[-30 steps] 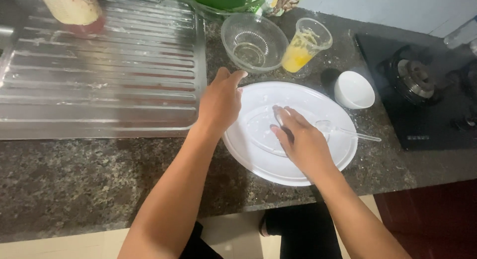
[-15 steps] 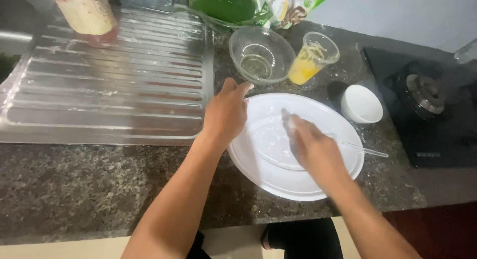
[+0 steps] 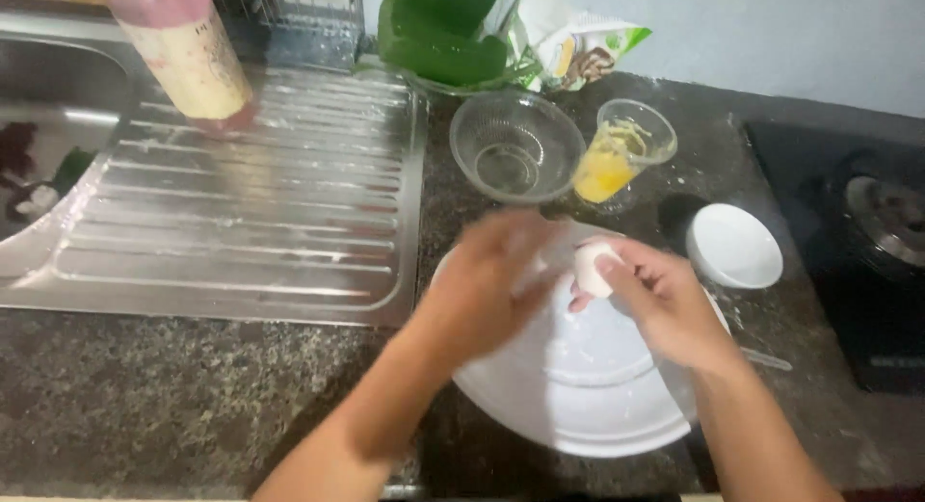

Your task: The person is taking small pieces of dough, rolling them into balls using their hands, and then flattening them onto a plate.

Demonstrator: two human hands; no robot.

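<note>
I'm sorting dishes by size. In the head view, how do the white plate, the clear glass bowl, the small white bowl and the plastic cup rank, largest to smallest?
1. White plate, by far the largest.
2. Clear glass bowl.
3. Small white bowl and plastic cup: they look about alike, and the cup stands farther away, so I won't rank them.

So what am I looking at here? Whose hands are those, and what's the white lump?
These are a person's own two hands, filmed by a camera worn on their head, looking down at a kitchen counter. The right hand pinches a small white lump, maybe dough. The left hand is blurred beside it. Under them lies a big white plate. Behind stand a clear glass bowl, a cup of yellow liquid and a small white bowl. Left is a metal draining board.
</note>
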